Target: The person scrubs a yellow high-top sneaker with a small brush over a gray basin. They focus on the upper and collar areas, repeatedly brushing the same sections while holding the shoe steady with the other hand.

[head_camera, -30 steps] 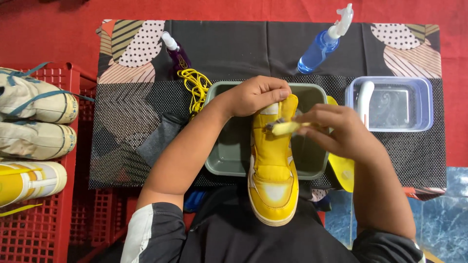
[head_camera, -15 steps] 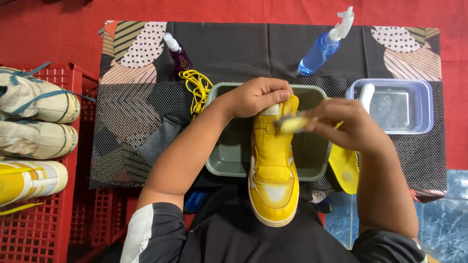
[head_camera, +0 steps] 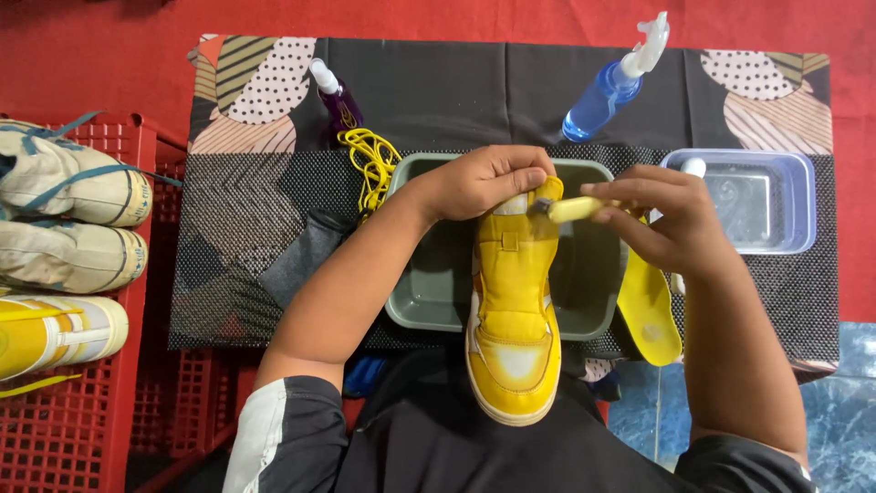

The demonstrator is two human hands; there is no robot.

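A yellow high-top shoe (head_camera: pixel 513 310) lies over a grey-green basin (head_camera: pixel 429 292), its toe pointing toward me. My left hand (head_camera: pixel 484 181) grips the shoe's collar at the far end. My right hand (head_camera: pixel 671 219) holds a small yellow-handled brush (head_camera: pixel 575 209) with its head against the shoe's upper edge next to my left fingers. A yellow insole (head_camera: pixel 650 310) lies beside the basin under my right wrist.
A clear tub of water (head_camera: pixel 771 196) stands at the right. A blue spray bottle (head_camera: pixel 610 84), a purple bottle (head_camera: pixel 336 100) and yellow laces (head_camera: pixel 370 162) lie on the patterned mat. A red crate (head_camera: pixel 64 402) at the left holds several shoes (head_camera: pixel 68 187).
My right hand has shifted the brush slightly up and to the right along the shoe's collar. My left hand keeps its grip.
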